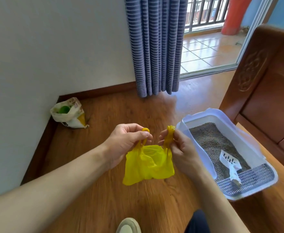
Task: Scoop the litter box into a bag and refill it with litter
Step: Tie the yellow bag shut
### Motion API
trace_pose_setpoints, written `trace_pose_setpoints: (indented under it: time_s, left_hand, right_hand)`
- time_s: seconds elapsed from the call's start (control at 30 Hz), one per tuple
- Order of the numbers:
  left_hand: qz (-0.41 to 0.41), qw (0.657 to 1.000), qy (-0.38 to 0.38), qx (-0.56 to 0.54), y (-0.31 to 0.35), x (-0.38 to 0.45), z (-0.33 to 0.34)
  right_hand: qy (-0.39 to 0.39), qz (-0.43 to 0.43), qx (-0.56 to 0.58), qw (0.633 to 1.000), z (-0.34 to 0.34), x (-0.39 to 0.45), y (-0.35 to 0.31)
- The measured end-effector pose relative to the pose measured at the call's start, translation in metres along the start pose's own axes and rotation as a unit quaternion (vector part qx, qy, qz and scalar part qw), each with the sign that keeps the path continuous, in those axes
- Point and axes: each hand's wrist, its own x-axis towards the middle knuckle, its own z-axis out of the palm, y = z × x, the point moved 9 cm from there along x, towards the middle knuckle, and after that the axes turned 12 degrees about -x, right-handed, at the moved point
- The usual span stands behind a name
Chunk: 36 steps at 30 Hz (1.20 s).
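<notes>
A small yellow plastic bag [148,165] hangs above the wooden floor in the middle of the view. My left hand [126,142] pinches its left handle and my right hand [180,148] pinches its right handle, with the mouth held slightly apart. To the right stands a pale blue litter box [248,140] holding grey-brown litter [211,140]. A white slotted scoop [230,162] lies inside it, handle resting on the grated step at the near end. An opened litter sack [69,113] with a green cup inside sits in the corner at the left.
A carved wooden furniture piece [263,84] stands right behind the litter box. A blue striped curtain [156,46] hangs beside an open sliding door to a tiled balcony. White wall at left. My shoe [129,226] shows at the bottom edge.
</notes>
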Motion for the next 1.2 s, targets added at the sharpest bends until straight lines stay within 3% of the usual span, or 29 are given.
trace_pose_setpoints:
  time_s: [0.17, 0.33, 0.47, 0.63, 0.83, 0.97, 1.2]
  left_hand:
    - [0.035, 0.997, 0.059, 0.041, 0.014, -0.002, -0.002]
    - [0.100, 0.984, 0.097, 0.110, 0.035, -0.002, 0.014]
    - [0.156, 0.973, 0.059, 0.158, 0.043, -0.002, 0.031]
    - [0.169, 0.969, 0.044, 0.174, 0.040, 0.000, 0.042]
    - [0.158, 0.978, -0.008, 0.140, 0.032, -0.003, 0.060]
    - [0.153, 0.983, -0.063, 0.085, 0.034, -0.010, 0.076]
    - [0.147, 0.979, -0.113, 0.084, 0.031, -0.016, 0.090]
  right_hand:
    - [0.051, -0.016, 0.078, 0.996, -0.002, -0.025, 0.003]
    - [0.049, 0.010, 0.141, 0.989, -0.005, -0.026, 0.000]
    - [0.061, 0.013, 0.192, 0.979, -0.022, -0.029, -0.015]
    - [0.055, -0.019, 0.206, 0.977, -0.029, -0.033, -0.034]
    - [0.089, -0.018, 0.213, 0.973, -0.031, -0.035, -0.036]
    - [0.051, -0.018, 0.289, 0.956, -0.028, -0.038, -0.041]
    - [0.126, -0.018, 0.284, 0.950, -0.054, -0.044, -0.048]
